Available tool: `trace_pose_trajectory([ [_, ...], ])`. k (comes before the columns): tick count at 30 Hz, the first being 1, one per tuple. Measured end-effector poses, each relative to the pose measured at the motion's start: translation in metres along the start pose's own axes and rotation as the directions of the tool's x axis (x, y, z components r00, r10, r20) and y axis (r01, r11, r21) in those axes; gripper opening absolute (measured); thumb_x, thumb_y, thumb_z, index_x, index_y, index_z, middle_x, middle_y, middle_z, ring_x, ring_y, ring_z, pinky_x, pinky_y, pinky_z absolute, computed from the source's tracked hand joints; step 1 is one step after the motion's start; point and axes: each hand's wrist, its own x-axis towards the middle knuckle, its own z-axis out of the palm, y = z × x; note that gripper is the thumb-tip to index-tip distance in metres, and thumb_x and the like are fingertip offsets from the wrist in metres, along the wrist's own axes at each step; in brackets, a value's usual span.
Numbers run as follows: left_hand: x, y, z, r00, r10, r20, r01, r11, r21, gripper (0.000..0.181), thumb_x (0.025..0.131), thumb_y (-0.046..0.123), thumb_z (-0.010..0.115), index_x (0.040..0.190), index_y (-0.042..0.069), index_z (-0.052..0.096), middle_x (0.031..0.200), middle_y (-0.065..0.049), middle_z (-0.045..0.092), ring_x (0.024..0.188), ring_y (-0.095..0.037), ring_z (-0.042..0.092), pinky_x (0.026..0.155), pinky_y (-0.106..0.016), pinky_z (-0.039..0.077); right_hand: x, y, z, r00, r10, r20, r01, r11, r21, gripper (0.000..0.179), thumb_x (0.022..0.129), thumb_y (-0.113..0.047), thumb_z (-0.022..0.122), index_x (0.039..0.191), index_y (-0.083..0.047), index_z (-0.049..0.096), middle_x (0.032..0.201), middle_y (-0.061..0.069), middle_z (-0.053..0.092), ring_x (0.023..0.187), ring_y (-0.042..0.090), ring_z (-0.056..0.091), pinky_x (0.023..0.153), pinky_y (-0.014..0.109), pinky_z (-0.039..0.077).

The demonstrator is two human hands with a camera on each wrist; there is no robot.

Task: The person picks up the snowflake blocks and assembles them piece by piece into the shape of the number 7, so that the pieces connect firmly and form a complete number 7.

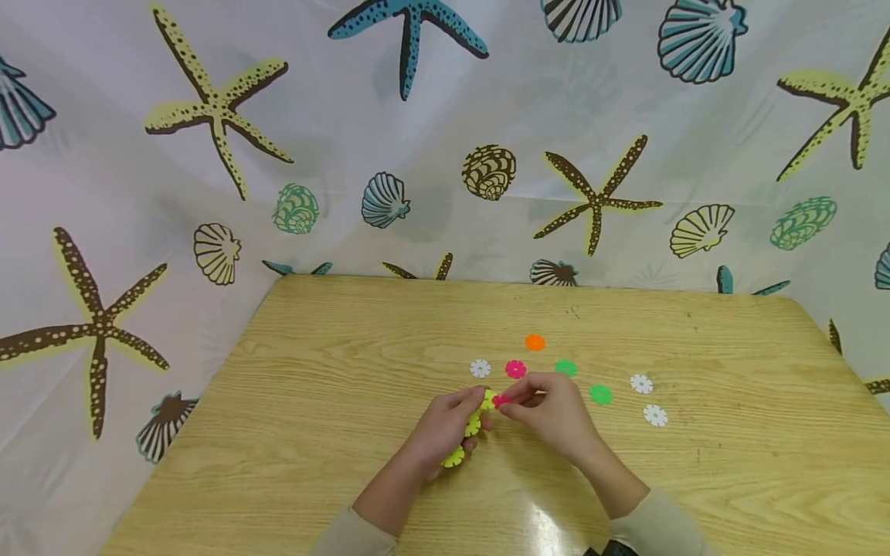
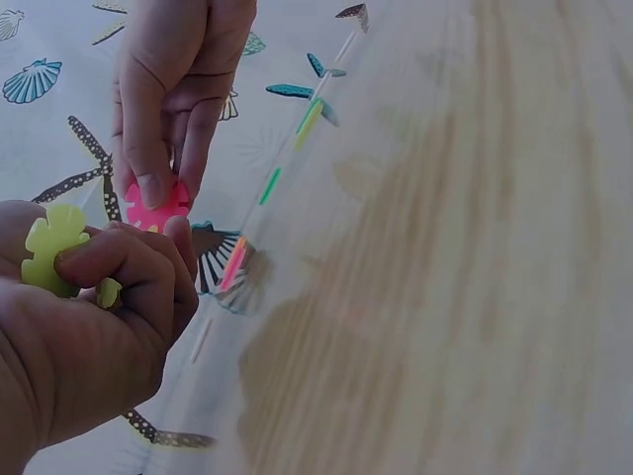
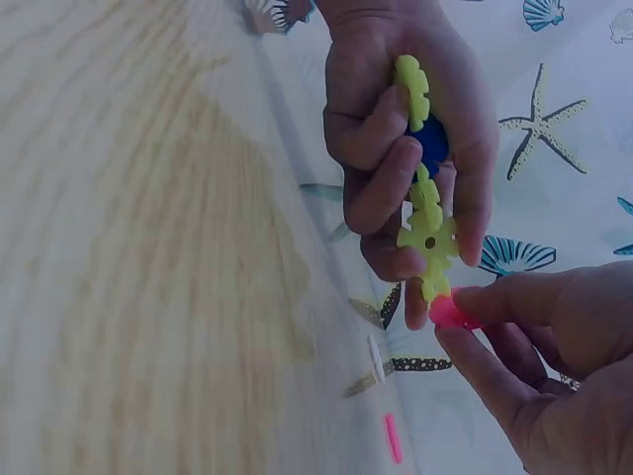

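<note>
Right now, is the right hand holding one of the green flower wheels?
No, the right hand pinches a pink disc, while the green discs lie on the table.

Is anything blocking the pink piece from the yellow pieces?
No, nothing visible is. The right hand holds the pink piece right up against the end yellow piece of the chain in the left hand.
</note>
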Motion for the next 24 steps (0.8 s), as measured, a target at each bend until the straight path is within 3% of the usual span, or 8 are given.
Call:
trace_pose_trajectory([
  [5,-0.002,0.001,0.004,0.999,0.003,-0.038,-0.003,1.0,-0.007,0.058,0.106,0.043,0.045,0.147,0.002,0.047,0.088,-0.005,0.061,0.056,-0.009,0.041,0.048,-0.017,0.037,-0.002,-0.001,0.007,0.998,-0.044,-0.051,0.041,0.998,-0.051,0.007,0.083,-0.002,0.079,0.084,-0.007,0.075,0.084,0.004,0.074,0.073,0.01,0.069,0.064,0.02,0.055],
  [12,-0.002,0.003,0.01,0.999,0.008,-0.052,-0.009,1.0,-0.021,0.051,0.107,0.043,0.042,0.123,-0.001,0.063,0.085,-0.001,0.057,0.055,-0.007,0.038,0.049,-0.017,0.037,-0.004,-0.005,0.01,0.988,-0.077,-0.132,0.074,0.997,-0.028,0.009,0.082,0.002,0.078,0.082,-0.005,0.073,0.081,0.005,0.072,0.073,0.01,0.068,0.061,0.019,0.053],
  [17,-0.001,0.004,0.013,0.999,-0.003,-0.052,0.0,0.998,-0.056,0.049,0.108,0.043,0.039,0.14,0.007,0.049,0.094,-0.003,0.057,0.06,-0.008,0.043,0.053,-0.019,0.039,-0.002,-0.006,0.009,0.989,-0.053,-0.136,0.052,0.999,-0.01,0.009,0.082,0.002,0.079,0.084,-0.006,0.074,0.083,0.004,0.073,0.075,0.013,0.07,0.066,0.02,0.056],
  [24,0.0,0.005,0.011,0.995,-0.086,0.043,0.091,0.988,-0.126,0.046,0.108,0.043,0.035,0.139,0.009,0.035,0.099,-0.005,0.061,0.063,-0.009,0.05,0.059,-0.018,0.045,-0.001,-0.002,0.002,0.996,0.007,-0.087,-0.012,0.998,-0.058,0.006,0.083,-0.008,0.08,0.087,-0.012,0.078,0.087,0.001,0.077,0.08,0.014,0.071,0.07,0.023,0.056],
])
